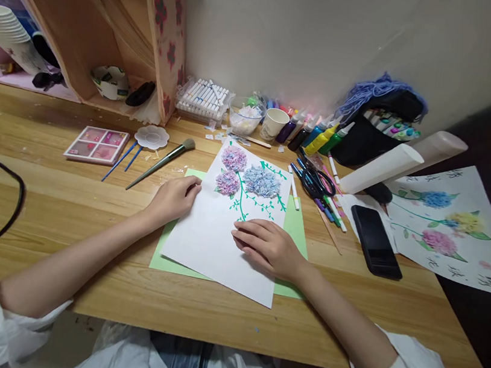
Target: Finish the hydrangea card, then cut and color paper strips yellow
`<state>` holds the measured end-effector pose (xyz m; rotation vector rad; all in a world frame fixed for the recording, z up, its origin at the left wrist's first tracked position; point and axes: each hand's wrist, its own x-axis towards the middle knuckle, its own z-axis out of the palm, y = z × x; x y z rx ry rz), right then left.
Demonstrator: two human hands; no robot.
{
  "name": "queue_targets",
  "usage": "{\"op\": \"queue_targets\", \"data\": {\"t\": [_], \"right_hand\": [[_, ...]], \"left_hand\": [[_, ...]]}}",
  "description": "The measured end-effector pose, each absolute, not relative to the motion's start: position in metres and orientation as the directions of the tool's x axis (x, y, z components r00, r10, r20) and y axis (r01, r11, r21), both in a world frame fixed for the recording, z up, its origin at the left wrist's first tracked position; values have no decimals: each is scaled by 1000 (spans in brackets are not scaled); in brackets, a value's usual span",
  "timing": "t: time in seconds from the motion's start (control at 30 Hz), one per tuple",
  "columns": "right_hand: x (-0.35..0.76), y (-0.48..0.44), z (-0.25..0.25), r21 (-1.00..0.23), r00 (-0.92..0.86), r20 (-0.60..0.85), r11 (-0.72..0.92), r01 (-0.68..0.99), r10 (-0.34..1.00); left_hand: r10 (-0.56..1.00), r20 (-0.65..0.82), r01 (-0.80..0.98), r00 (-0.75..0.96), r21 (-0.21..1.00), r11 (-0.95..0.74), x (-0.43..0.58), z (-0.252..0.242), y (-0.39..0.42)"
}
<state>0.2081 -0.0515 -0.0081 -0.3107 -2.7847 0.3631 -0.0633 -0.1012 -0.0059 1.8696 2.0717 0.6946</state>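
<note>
A white sheet of paper [218, 246] lies askew on a green sheet [297, 231]. Paper-scrap flower heads, two of them pink-purple [231, 170] and one blue [262, 181], stand out in relief at its top, with green stems and leaves [240, 198] below. My left hand [174, 198] is at the sheet's left edge, fingers curled together with the tips on that edge. Flat on the sheet, just under the stems, rests my right hand [268, 248], its fingers stretched out and holding nothing.
A brush [161, 163], thin blue brushes [127, 155] and a palette [152, 137] lie left. Markers [205, 98], a scrap bowl [246, 117], a paper cup [274, 124] and paint bottles [322, 139] line the wall. Scissors [317, 179], a phone [375, 242] and another flower picture [458, 232] are right.
</note>
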Motion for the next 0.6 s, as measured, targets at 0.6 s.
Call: {"op": "queue_targets", "data": {"t": [0.6], "right_hand": [[208, -49, -6, -236, -929, 323, 966, 107, 182]], "left_hand": [[981, 117, 867, -152, 492, 75, -64, -5, -98]]}}
